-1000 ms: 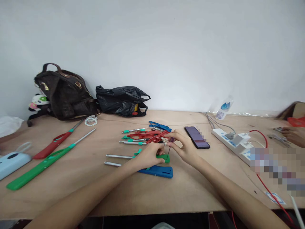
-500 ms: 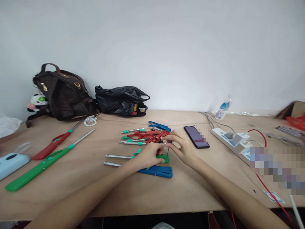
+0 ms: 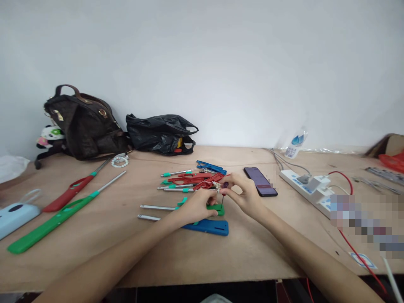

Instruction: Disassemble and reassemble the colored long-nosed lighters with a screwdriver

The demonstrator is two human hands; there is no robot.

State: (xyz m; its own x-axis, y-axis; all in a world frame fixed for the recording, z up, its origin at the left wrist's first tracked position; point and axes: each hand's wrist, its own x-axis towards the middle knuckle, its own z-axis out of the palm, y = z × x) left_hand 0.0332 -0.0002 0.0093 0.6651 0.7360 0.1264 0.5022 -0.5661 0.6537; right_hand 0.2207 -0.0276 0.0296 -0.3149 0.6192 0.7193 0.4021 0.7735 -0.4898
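My left hand (image 3: 202,205) is closed on a green lighter (image 3: 220,210), whose handle end shows beyond the fingers. Between the thumb and fingers of my right hand (image 3: 242,193) is a small screwdriver (image 3: 225,185) with a dark red handle. Its thin shaft stands upright, with the tip at the green handle end. A blue lighter (image 3: 210,226) lies just nearer to me, partly under my left wrist. Beyond my hands are opened red lighter casings (image 3: 181,179), metal tubes and a blue casing (image 3: 211,166).
A phone (image 3: 260,182) and a white power strip (image 3: 299,185) lie to the right. At left are a red lighter (image 3: 67,195), a long green lighter (image 3: 52,223) and a light-blue case (image 3: 19,217). A dark backpack (image 3: 86,126) and black plastic bag (image 3: 158,132) stand behind.
The fingers of my right hand have shifted and spread slightly around the screwdriver, so more of its handle shows. My left hand has stayed in place on the green lighter.
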